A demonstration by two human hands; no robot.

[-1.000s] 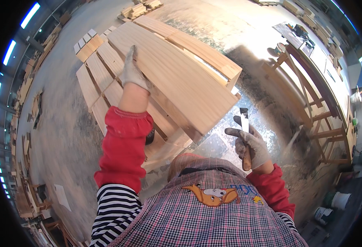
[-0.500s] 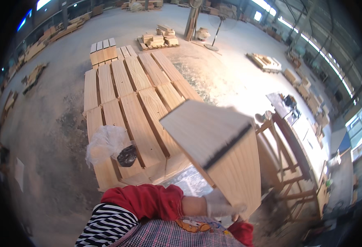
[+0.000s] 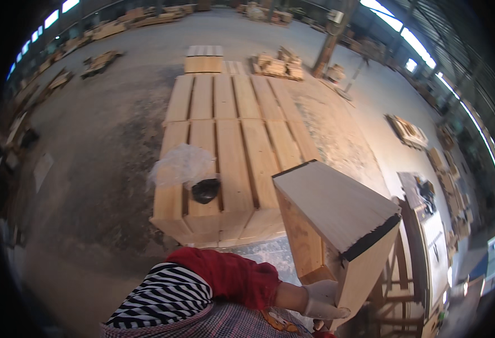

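A drawer-like wooden box (image 3: 336,205), with a pale grey-white panel uppermost and dark strips along two of its ends, is held tilted in front of me on the right. Part of its hollow inside shows on the left. My left hand (image 3: 322,299), in a whitish glove, reaches across from the lower left and is closed on the near end board of the box. Of my right hand (image 3: 319,325) only a small bit shows below the left one, beside a red cuff; its fingers are hidden.
Long wooden boxes (image 3: 225,158) stand side by side in a block ahead. Clear plastic wrap (image 3: 182,163) and a black bundle (image 3: 205,191) lie on them. A workbench (image 3: 434,242) with a wooden frame stands at the right. Farther off are stacked wood pieces (image 3: 278,65) and a post (image 3: 332,45).
My view has swung, so the box block now sits farther right. The held box has turned and tilted, showing its hollow inside. My left hand has kept its hold.
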